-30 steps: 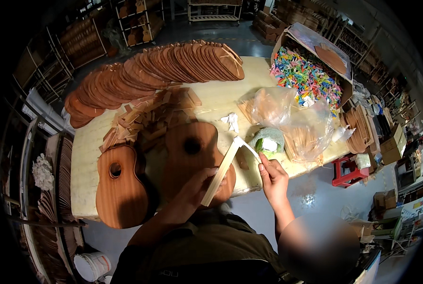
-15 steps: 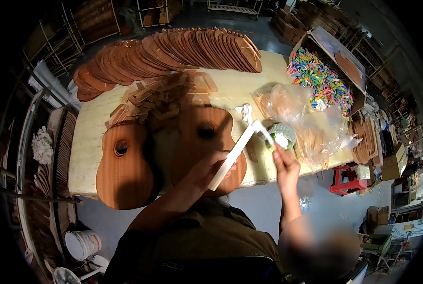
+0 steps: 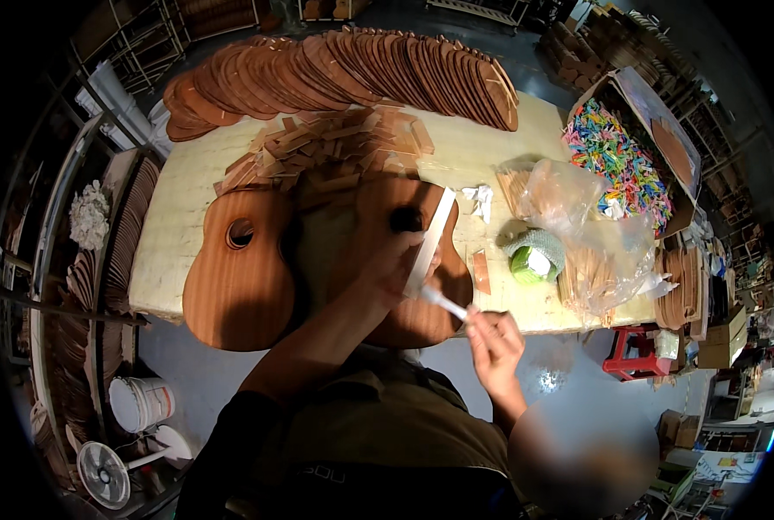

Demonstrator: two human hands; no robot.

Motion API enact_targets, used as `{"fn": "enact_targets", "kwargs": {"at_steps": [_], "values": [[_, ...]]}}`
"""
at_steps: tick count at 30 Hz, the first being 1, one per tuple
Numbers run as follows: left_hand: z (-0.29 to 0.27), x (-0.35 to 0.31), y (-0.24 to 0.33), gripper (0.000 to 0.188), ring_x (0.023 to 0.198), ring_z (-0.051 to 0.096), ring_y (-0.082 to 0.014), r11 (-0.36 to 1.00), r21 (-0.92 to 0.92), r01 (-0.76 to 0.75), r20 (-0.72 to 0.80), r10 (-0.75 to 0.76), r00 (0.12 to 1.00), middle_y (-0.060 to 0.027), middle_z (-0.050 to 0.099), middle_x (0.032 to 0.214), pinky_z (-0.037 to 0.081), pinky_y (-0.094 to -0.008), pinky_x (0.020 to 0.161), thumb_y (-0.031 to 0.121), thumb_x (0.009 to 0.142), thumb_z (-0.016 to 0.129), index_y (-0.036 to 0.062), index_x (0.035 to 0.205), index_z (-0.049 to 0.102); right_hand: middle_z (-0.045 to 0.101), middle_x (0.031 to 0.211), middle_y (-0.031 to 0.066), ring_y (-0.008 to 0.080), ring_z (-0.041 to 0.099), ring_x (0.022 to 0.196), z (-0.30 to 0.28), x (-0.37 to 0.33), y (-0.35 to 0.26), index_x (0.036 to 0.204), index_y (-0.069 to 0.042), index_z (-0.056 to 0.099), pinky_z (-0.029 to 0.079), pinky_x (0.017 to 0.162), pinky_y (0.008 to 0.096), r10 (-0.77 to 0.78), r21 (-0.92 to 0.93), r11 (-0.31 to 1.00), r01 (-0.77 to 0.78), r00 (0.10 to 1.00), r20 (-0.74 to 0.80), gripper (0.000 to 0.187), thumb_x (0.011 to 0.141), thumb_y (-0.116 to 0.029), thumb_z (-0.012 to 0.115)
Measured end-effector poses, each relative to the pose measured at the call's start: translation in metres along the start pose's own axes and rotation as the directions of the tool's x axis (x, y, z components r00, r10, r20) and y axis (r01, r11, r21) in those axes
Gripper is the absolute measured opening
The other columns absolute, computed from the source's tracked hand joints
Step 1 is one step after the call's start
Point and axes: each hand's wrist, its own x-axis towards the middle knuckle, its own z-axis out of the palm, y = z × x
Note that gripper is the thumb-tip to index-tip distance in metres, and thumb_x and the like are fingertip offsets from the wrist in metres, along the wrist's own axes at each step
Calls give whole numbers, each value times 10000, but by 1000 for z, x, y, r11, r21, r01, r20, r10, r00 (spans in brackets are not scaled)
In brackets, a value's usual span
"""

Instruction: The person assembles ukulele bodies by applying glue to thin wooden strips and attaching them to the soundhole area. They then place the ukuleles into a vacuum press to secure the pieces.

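Note:
My left hand [image 3: 402,264], closed, grips a narrow pale wooden strip [image 3: 436,234] tilted upward over the right guitar-shaped top [image 3: 387,204]. In my right hand [image 3: 494,345] is a thin white-handled brush [image 3: 446,302], pinched between the fingers. Its far end meets or nearly meets the strip's lower end; blur hides the tip. Left of my hands lies another brown guitar-shaped top [image 3: 241,286] with a round soundhole. A green tub [image 3: 528,270] of white stuff, wrapped in grey-green cloth [image 3: 543,245], stands beyond my right hand.
Small wooden blocks [image 3: 318,152] lie heaped behind the tops, below a long row of thin brown boards [image 3: 344,78]. At right are plastic bags of wooden sticks [image 3: 591,269] and a box of colourful clips [image 3: 621,165]. A red stool [image 3: 634,354] stands beyond the table edge.
My right hand has brought the brush from beside the tub down and left to the strip's lower end. The strip now stands steeper in my left hand. The whole view has shifted slightly.

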Motion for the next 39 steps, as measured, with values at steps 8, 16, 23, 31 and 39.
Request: {"fn": "enact_targets", "kwargs": {"at_steps": [8, 16, 23, 31, 39], "values": [[12, -15, -14, 399, 778, 635, -170, 954, 206, -217, -120, 245, 962, -92, 633, 878, 547, -276, 621, 318, 890, 612, 3, 1130, 567, 595, 777, 60, 186, 529, 651, -1, -2, 7, 1038, -71, 720, 463, 584, 298, -161, 27, 987, 159, 983, 82, 279, 760, -64, 706], [-19, -19, -10, 315, 848, 644, -159, 984, 114, -137, -225, 159, 961, -90, 647, 1025, 543, -286, 733, 234, 956, 534, 21, 1186, 552, 604, 840, -6, 57, 514, 725, 41, -35, 129, 979, -23, 589, 415, 697, 195, 911, 802, 288, -523, 407, -62, 174, 831, 28, 665], [-35, -40, -2, 467, 1144, 557, -211, 901, 379, -210, -63, 251, 966, -122, 548, 1283, 505, -330, 894, 129, 959, 515, 57, 1401, 384, 616, 871, 15, 95, 510, 710, 66, -39, 156, 983, -54, 602, 419, 649, 231, 834, 556, 552, -621, 413, -367, 155, 854, -81, 684], [-9, -44, -5, 390, 1145, 563, -184, 844, 501, -193, -81, 268, 960, -91, 577, 1269, 495, -299, 908, 113, 944, 541, 57, 1326, 490, 696, 913, 54, 86, 606, 823, 68, 52, 41, 1002, 56, 680, 472, 780, 209, 463, 365, 548, -753, 636, 617, 181, 883, -77, 651], [-24, -42, 7, 386, 1097, 577, -184, 787, 547, -287, -61, 379, 923, -108, 594, 1219, 503, -306, 877, 132, 918, 575, 11, 1279, 511, 681, 859, 49, 89, 597, 782, 94, 77, 36, 935, 49, 676, 477, 756, 225, 484, 367, 384, -847, 523, 701, 114, 856, -32, 667]]}}
